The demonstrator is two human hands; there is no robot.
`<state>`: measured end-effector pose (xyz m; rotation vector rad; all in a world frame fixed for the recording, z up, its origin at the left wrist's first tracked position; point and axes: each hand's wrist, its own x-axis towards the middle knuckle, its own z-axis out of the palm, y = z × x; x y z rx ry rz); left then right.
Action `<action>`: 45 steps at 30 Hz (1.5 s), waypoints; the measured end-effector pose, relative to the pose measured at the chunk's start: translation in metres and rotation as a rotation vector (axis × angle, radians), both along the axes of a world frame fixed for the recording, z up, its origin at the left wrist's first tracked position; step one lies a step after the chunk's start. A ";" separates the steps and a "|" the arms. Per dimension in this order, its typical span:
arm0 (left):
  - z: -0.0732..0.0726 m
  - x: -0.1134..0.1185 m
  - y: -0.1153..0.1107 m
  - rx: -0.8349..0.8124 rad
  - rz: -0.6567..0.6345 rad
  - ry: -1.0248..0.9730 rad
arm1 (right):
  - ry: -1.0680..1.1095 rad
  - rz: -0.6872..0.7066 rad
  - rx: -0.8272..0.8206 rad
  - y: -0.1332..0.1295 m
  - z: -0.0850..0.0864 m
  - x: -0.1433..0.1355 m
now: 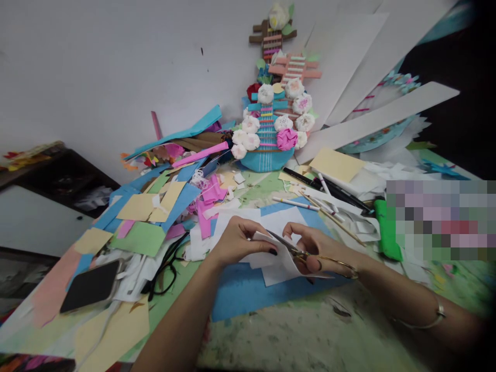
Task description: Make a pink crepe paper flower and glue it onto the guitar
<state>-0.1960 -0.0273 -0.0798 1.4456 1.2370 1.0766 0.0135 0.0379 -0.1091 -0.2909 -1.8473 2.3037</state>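
Observation:
My left hand (248, 240) pinches the edge of a folded piece of white paper (284, 263) between thumb and fingers. In my right hand (313, 248) is a pair of scissors (292, 247) with gold-coloured handles, its blades pointing left along the paper's upper edge. Whether the blades are cutting into the paper I cannot tell. Beneath both hands lie more white sheets and a large blue sheet of paper (240, 297) on the paint-stained table (279, 341).
Upright against the wall stand paper instruments with white and pink flowers (267, 137). Coloured paper scraps (139, 237), black glasses (165, 279) and a phone (91, 287) lie to the left. Pens (306, 178), a stick and a green tube-like object (387, 232) are at the right.

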 end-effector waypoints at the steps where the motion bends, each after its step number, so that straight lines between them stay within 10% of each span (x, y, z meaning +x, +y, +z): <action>1: 0.000 0.001 0.000 -0.001 0.000 -0.002 | 0.002 0.001 0.007 0.000 -0.001 0.000; 39: -0.006 -0.001 -0.001 -0.067 -0.061 0.053 | -0.199 -0.081 -0.043 0.001 0.004 -0.003; 45: -0.012 -0.003 0.001 -0.037 -0.011 0.032 | -0.188 -0.288 0.037 -0.002 0.015 -0.001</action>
